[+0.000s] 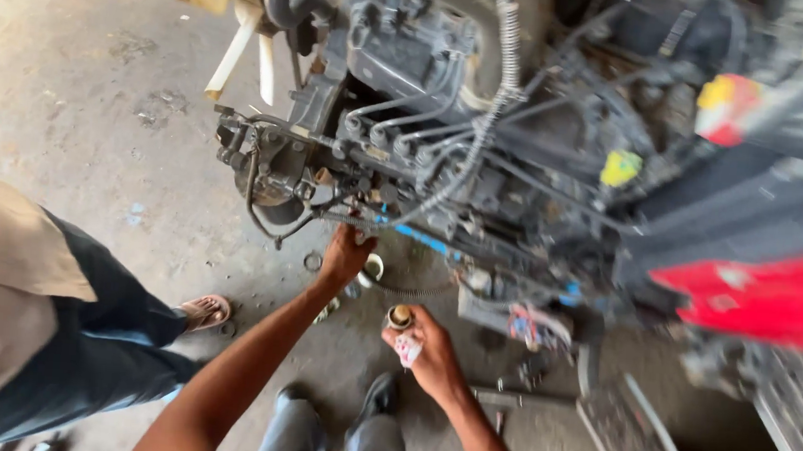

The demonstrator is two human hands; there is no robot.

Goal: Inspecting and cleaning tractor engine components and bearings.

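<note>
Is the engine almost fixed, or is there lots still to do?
Probably lots. Done: small parts, like a metal ring, already lie on the concrete floor. In hand: the left hand reaches under the engine; the right hand holds a small can. Left: the hoses and pipes look bare and open.

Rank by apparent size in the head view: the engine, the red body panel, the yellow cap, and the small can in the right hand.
1. engine
2. red body panel
3. and 4. yellow cap and small can look alike; blur and differing distance prevent ranking them.
</note>
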